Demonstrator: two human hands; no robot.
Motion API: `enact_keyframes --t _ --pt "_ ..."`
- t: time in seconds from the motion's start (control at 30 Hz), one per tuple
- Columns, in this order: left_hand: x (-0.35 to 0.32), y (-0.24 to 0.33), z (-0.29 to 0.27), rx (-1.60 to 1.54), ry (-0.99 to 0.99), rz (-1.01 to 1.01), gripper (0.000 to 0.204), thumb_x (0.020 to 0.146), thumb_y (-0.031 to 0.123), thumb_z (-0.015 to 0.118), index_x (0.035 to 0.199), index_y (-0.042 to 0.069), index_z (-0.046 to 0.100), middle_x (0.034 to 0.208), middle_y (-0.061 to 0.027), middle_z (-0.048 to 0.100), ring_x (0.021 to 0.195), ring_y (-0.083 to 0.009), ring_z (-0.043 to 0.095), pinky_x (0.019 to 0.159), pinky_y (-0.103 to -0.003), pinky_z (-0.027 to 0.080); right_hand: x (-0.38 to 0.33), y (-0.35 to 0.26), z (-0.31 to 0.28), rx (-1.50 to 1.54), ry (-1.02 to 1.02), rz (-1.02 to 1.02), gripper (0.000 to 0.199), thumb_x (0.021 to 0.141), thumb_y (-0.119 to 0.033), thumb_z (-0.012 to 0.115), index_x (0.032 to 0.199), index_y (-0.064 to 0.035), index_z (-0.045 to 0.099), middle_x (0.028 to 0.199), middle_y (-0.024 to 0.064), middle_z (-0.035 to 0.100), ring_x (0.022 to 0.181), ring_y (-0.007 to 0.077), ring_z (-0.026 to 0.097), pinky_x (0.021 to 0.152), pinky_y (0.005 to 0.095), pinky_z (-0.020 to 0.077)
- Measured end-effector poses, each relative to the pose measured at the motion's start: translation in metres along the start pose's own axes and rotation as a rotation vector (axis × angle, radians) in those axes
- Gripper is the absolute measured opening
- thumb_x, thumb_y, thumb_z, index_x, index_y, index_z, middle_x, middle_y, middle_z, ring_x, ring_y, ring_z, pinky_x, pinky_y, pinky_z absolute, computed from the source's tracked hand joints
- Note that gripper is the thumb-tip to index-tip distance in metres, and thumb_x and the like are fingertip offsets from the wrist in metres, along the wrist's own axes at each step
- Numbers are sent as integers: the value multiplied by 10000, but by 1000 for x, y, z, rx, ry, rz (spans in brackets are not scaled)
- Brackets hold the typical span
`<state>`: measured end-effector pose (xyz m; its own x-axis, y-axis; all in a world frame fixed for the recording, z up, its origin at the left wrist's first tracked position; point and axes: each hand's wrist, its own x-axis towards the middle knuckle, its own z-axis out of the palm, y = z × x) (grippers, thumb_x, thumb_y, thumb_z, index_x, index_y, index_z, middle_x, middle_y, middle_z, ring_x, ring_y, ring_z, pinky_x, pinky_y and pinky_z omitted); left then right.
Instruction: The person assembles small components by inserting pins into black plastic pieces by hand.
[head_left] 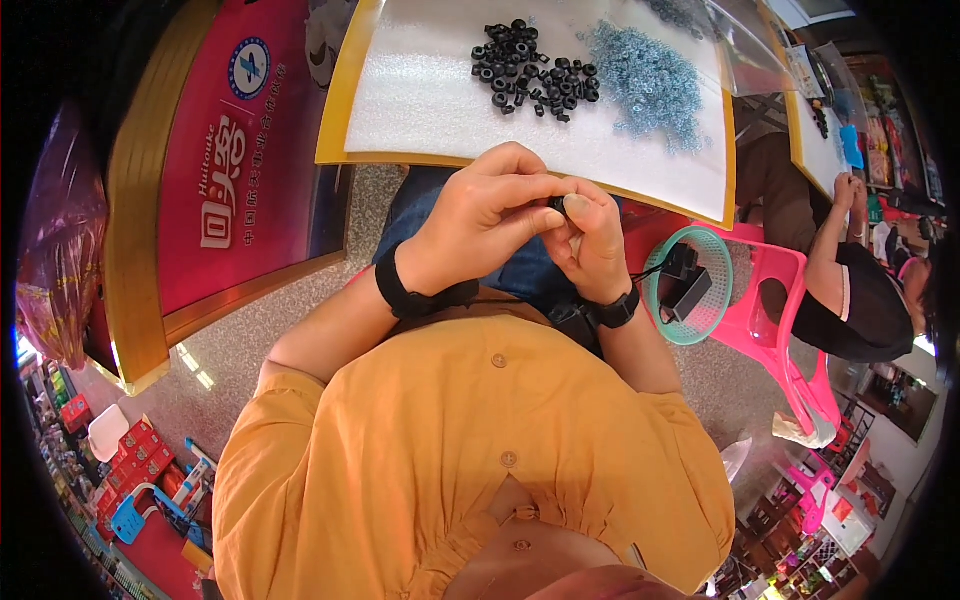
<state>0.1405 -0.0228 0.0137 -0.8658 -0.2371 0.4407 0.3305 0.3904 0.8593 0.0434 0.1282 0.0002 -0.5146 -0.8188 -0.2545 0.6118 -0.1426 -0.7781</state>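
My left hand (480, 215) and my right hand (592, 242) meet in front of my chest, just below the table edge. Between their fingertips they pinch a small black ring-shaped part (557, 204); most of it is hidden by the fingers. Both wrists wear black bands. On the table's white foam sheet (420, 90) lies a heap of several black rubber rings (530, 68), and to its right a pile of small bluish metal washers (645, 80).
The table has a yellow rim (335, 110). To my right stands a pink plastic stool (770, 300) holding a teal basket (662, 300) with a black adapter. Another person (850, 290) sits at the far right. A red panel (240, 150) stands at left.
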Motion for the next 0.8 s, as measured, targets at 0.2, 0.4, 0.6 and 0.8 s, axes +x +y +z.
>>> enact_keyframes --t 0.2,0.4,0.6,0.8 --pt "2 0 0 -23 -17 59 249 830 45 735 1073 10 696 956 -84 598 798 -180 600 692 -282 495 -3 3 2 14 0 -69 242 915 -256 622 861 -21 598 622 13 538 425 53 412 373 186 294" --pt "1 13 4 -93 -11 -23 258 861 32 693 1118 17 674 963 -88 561 754 -162 569 668 -274 483 -2 8 -3 43 -76 -107 473 935 -404 589 1059 52 590 656 -1 524 426 50 393 372 174 296" --pt "4 10 -7 51 0 34 251 852 33 695 1102 24 679 959 -91 570 785 -183 574 678 -282 485 -3 -7 -3 60 -150 14 471 988 -387 569 1167 48 585 748 30 593 493 66 466 385 174 323" --pt "6 3 -10 102 -42 94 263 808 12 713 1069 18 680 934 -97 585 807 -230 591 694 -303 492 -5 -13 -5 31 -96 117 349 1015 -324 554 1134 -2 616 808 29 625 584 69 515 416 165 316"
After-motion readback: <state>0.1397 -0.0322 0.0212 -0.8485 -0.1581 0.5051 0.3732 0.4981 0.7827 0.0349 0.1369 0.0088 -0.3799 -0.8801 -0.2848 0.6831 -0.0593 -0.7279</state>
